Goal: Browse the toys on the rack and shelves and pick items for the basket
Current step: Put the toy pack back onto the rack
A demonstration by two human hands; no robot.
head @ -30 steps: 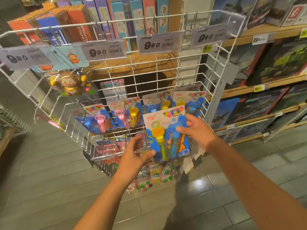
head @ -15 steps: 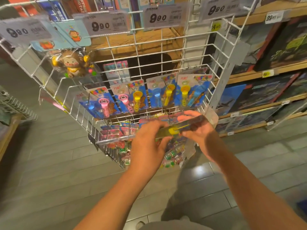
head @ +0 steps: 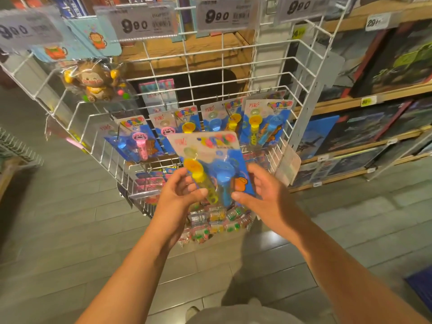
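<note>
Both hands on one bubble wand pack (head: pixel 211 164), held face-up in front of the wire rack (head: pixel 236 73): left hand (head: pixel 177 197) pinches its lower left edge, thumb on the yellow wand; right hand (head: pixel 261 195) holds the lower right edge, thumb on the front, fingers behind. Risk: grip sits low on a thin card, so the top could flop or the pack slip when one hand lets go. The pack is also near the rack's wires and could snag. No basket in view, so the drop is unplanned. Count: 1 pack in hand, about 4 same-type packs hanging (head: pixel 266 120), 1 monkey toy (head: pixel 94 81), 4 price tags (head: pixel 136 23) up top.
</note>
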